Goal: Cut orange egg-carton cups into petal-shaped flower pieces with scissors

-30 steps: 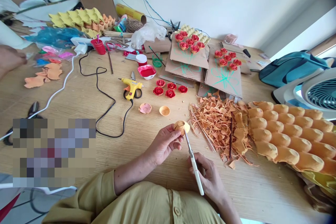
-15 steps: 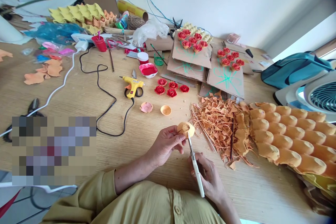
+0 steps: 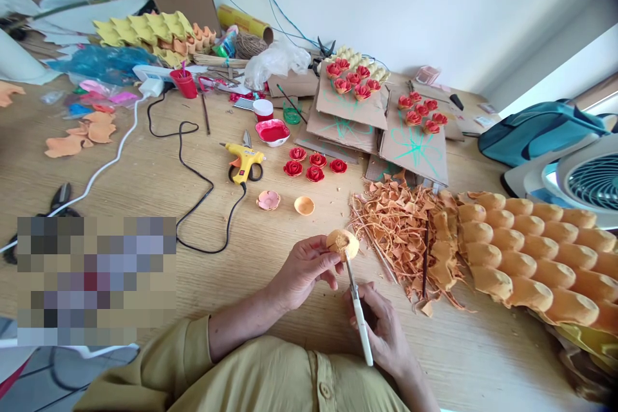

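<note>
My left hand (image 3: 305, 270) pinches an orange egg-carton cup (image 3: 344, 242) by its edge, over the front of the table. White-handled scissors (image 3: 359, 315) are gripped in my right hand (image 3: 381, 328), their blade tips at the cup's lower edge. Just beyond my hands lie a trimmed orange cup (image 3: 304, 206) and a pink petalled cup (image 3: 268, 200). To the right spreads a heap of orange carton scraps (image 3: 400, 232). Several red paper roses (image 3: 315, 166) sit farther back.
A yellow glue gun (image 3: 245, 162) rests on black-handled scissors, its black cord trailing left. Behind stands a dish of red paint (image 3: 273, 131). Cardboard sheets (image 3: 347, 109) carry more roses. Orange egg trays (image 3: 535, 257) and a fan (image 3: 589, 170) occupy the right.
The cup has turned slightly in my left fingers, and the scissors have shifted a little with it. The camera view has moved slightly; the table things stay in place.
</note>
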Tool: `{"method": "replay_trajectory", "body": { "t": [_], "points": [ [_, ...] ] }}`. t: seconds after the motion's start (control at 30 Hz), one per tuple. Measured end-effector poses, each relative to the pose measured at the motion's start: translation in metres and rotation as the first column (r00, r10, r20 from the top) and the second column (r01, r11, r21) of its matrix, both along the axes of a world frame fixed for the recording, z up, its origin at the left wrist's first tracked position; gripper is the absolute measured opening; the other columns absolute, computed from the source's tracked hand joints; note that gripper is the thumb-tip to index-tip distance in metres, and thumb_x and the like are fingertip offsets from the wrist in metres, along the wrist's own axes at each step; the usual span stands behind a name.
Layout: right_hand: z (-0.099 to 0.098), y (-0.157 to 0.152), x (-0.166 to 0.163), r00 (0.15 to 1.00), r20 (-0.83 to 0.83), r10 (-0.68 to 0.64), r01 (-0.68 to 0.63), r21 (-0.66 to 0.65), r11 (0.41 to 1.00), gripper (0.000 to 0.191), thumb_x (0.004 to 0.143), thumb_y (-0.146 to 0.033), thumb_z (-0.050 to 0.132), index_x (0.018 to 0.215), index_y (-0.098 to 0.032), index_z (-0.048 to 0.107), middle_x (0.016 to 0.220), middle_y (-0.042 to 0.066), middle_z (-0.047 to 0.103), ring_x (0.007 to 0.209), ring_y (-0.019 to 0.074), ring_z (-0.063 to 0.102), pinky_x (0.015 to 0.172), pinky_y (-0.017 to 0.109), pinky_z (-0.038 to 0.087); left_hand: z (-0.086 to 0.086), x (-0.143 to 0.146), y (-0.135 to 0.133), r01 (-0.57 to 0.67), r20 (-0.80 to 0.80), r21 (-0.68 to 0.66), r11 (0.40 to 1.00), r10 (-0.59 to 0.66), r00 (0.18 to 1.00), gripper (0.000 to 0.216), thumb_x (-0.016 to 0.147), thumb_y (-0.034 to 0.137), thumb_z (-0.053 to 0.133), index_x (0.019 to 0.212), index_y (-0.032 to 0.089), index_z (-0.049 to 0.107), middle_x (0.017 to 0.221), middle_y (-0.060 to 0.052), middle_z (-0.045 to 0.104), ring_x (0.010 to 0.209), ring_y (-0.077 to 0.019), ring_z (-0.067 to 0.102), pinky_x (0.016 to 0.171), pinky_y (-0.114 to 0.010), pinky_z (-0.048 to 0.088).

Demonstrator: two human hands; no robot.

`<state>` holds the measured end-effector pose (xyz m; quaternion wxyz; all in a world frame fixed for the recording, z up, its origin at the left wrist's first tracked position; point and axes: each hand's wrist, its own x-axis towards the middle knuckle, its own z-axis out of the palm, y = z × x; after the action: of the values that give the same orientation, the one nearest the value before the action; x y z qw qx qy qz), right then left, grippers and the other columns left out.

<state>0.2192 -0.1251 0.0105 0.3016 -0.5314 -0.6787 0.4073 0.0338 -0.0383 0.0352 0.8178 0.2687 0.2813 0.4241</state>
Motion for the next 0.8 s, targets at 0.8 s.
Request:
{"method": "replay_trajectory", "body": {
  "t": [0.8],
  "points": [
    [-0.005, -0.002, -0.011, 0.998, -0.036, -0.061, 0.062, 0.038, 0.997, 0.029, 0.095, -0.041, 0.045, 0.075, -0.020, 0.049, 0.068, 0.000, 0.047, 0.064, 0.0164, 0.042, 0.060, 0.029, 0.035, -0.004, -0.002, 0.003, 0.024, -0.019, -0.017, 1.000, -0.024, 1.000, 0.029, 0.072, 0.035, 0.080, 0.081, 0.012, 0.066, 0.070, -0.001, 0.059, 0.062, -0.0084, 0.051, 0.046, -0.016, 0.048]
  ]
}}
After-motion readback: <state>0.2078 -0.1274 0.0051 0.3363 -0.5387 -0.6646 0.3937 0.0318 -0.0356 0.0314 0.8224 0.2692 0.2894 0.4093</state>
